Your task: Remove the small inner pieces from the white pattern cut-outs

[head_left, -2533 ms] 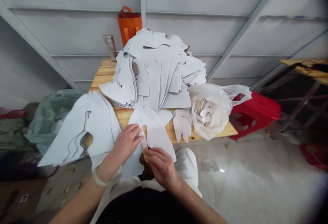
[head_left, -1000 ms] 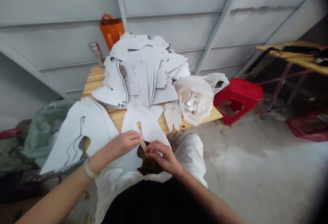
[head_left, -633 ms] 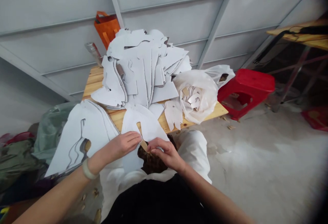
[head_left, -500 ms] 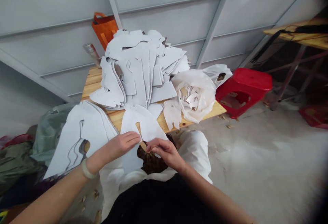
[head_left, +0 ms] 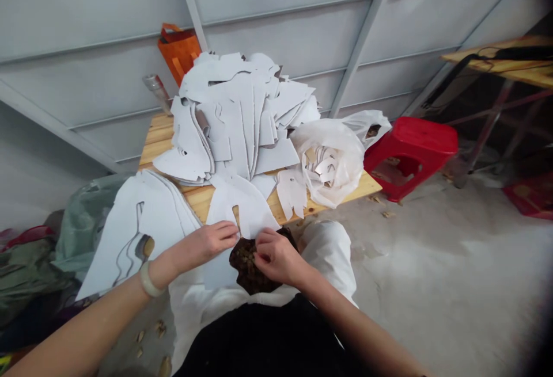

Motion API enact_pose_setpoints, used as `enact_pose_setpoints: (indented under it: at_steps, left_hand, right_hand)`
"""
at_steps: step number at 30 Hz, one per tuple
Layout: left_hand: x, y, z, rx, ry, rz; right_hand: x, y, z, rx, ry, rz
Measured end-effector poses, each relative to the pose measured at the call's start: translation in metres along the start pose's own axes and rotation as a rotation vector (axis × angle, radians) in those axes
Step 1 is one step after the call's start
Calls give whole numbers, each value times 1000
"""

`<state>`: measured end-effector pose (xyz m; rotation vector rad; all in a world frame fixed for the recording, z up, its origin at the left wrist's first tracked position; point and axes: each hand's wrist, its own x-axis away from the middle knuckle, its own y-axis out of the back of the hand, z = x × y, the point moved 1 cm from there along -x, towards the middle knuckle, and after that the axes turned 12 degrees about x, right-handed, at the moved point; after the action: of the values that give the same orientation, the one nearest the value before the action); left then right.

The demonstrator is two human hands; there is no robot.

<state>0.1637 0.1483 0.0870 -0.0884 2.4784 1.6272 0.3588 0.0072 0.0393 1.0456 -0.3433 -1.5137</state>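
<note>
A white cardboard cutout [head_left: 254,207] with a narrow slot lies over the near edge of the wooden table. My left hand [head_left: 218,237] is closed on the cutout's lower edge beside the slot, its fingers pressed together. Close to the cutout's lower right corner, my right hand [head_left: 279,257] is curled in a pinch; what its fingertips hold, if anything, is hidden. Beneath it, on my lap, a dark brown container [head_left: 254,282] holds small brown scraps. Another pale cardboard piece [head_left: 222,270] lies below my left hand.
A large pile of white cardboard cutouts [head_left: 237,112] covers much of the wooden table [head_left: 155,135]. More cutouts [head_left: 166,210] are stacked at left. A white plastic bag [head_left: 352,155] with small pieces stands at right, near a red stool [head_left: 425,135]. An orange bag [head_left: 181,52] is behind.
The tan cardboard strip between my hands no longer shows. My right hand has shifted slightly right and down over the dark container; my left hand has stayed nearly in place.
</note>
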Motion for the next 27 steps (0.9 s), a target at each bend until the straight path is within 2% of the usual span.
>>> enact_pose_setpoints:
  at_steps: [6, 13, 19, 21, 23, 25, 27]
  left_hand:
    - [-3, 2, -12, 79, 126, 20]
    - [-5, -18, -11, 218, 376, -260]
    - [-5, -35, 2, 208, 571, -434]
    - [-4, -43, 10, 123, 602, -480]
    - [-3, -52, 17, 24, 600, -464]
    - [-3, -59, 21, -48, 591, -428]
    - [-2, -65, 23, -90, 598, -415]
  right_hand:
    - [1, -1, 1, 95, 58, 21]
    - [3, -2, -4, 148, 97, 104]
    - [12, 10, 7, 408, 83, 318]
    - [10, 17, 13, 422, 82, 288]
    - [1, 21, 17, 419, 66, 178]
    - [-13, 19, 16, 440, 70, 59]
    - [-29, 11, 11, 499, 87, 15]
